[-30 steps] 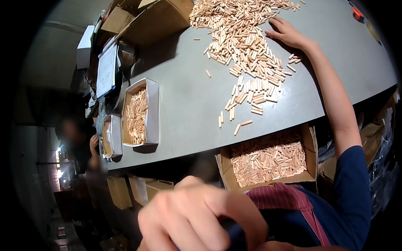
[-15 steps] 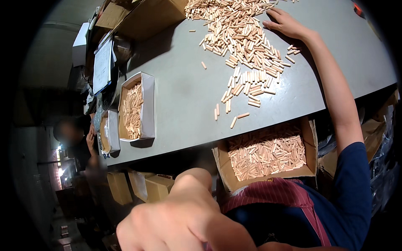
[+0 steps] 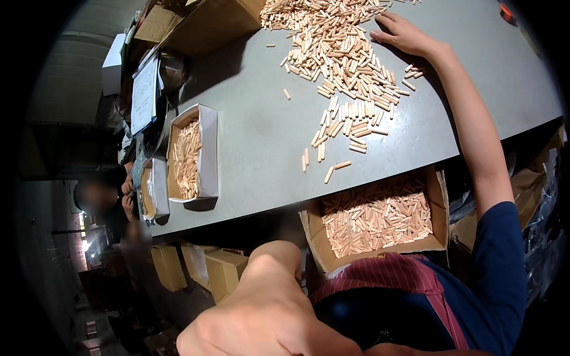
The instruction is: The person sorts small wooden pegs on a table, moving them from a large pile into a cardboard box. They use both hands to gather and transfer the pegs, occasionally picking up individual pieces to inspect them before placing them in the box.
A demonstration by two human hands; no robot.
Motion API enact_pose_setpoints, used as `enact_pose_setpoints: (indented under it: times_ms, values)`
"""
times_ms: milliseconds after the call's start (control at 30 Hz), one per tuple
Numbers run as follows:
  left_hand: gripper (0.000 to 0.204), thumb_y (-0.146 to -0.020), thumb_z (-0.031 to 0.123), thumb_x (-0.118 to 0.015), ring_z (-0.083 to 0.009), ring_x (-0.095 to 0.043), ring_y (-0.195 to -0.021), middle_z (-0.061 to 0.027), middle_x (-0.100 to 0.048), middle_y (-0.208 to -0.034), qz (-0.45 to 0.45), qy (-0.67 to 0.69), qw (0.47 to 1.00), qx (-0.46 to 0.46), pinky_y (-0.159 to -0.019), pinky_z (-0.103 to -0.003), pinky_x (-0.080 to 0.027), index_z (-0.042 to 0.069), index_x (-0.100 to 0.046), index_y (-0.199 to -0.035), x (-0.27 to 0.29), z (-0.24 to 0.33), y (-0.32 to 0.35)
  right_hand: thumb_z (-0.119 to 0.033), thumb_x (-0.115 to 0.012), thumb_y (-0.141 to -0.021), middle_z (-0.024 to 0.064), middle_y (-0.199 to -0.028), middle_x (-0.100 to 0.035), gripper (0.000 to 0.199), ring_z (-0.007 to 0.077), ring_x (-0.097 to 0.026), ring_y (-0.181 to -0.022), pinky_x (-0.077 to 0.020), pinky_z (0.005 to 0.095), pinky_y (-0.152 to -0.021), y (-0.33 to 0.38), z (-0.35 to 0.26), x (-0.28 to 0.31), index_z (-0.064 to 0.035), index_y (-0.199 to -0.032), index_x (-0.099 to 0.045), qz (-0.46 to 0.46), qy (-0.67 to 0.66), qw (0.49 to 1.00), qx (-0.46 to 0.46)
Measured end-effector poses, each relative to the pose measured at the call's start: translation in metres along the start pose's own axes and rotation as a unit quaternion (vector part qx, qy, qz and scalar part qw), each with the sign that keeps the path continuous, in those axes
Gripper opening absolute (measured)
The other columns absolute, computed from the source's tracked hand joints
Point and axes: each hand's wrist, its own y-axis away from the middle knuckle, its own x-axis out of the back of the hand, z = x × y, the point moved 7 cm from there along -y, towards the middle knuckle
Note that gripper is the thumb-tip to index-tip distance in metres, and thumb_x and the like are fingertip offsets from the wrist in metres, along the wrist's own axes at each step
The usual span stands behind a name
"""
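Observation:
A large heap of small pale wooden dowel pins (image 3: pixel 338 53) spreads over the grey table, with looser pins trailing toward the near edge. My right hand (image 3: pixel 407 37) rests on the table at the heap's right side, fingers stretched out and apart, fingertips next to the pins. It grips nothing that I can see. Close to the camera, my left hand (image 3: pixel 255 323) fills the lower middle; its back shows, but its fingers are hidden. Under the table edge, in front of my body, an open cardboard box (image 3: pixel 439 210) holds many more dowel pins.
At the table's left stand a white box of pins (image 3: pixel 209 151) and a smaller white box (image 3: pixel 160 187). Behind them are a clipboard with paper (image 3: pixel 145 98) and a large carton (image 3: pixel 214 29). A person (image 3: pixel 110 202) works at the far left. Cardboard boxes (image 3: pixel 225 270) stand below.
My left hand has shifted slightly right and down near the camera. The view has moved a little. My right hand stays beside the heap. The other person's hands have moved.

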Motion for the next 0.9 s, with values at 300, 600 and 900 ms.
enact_pose_setpoints:
  times_ms: [300,600,900]
  values:
    - [0.047,-0.108,0.021,-0.042,-0.0166,-0.053,-0.057,-0.0028,-0.049,-0.063,-0.100,0.098,0.990,0.003,-0.073,-0.036,-0.060,0.010,-0.053,-0.064,0.002,-0.012,0.011,-0.055,-0.056,-0.101,0.0245,-0.141,-0.053,0.064,0.0409,-0.050,-0.133,-0.0411,0.0460,-0.113,0.012,-0.032,0.014,0.0010,-0.132,-0.055,0.027,0.031,0.999,0.033]
    - [0.047,-0.101,0.017,-0.056,-0.0260,-0.057,-0.129,-0.0166,-0.062,-0.139,0.270,-0.515,0.685,0.439,-0.109,-0.038,-0.043,-0.004,-0.053,-0.142,0.146,-0.065,0.135,-0.057,-0.054,-0.102,0.0259,-0.158,-0.039,0.078,0.0404,-0.036,-0.147,-0.0311,0.0433,-0.122,0.011,-0.020,0.012,0.0026,-0.151,-0.042,-0.009,0.035,0.999,-0.027]
    - [0.060,-0.104,0.020,-0.051,-0.0416,-0.025,-0.154,-0.0233,-0.029,-0.166,-0.102,-0.595,0.637,0.480,-0.125,-0.052,-0.019,-0.003,-0.034,-0.157,0.102,-0.096,0.158,-0.056,-0.053,-0.103,0.0265,-0.161,-0.035,0.080,0.0398,-0.033,-0.150,-0.0289,0.0416,-0.124,0.014,-0.024,0.014,0.0035,-0.153,-0.039,-0.033,0.029,0.998,-0.034]
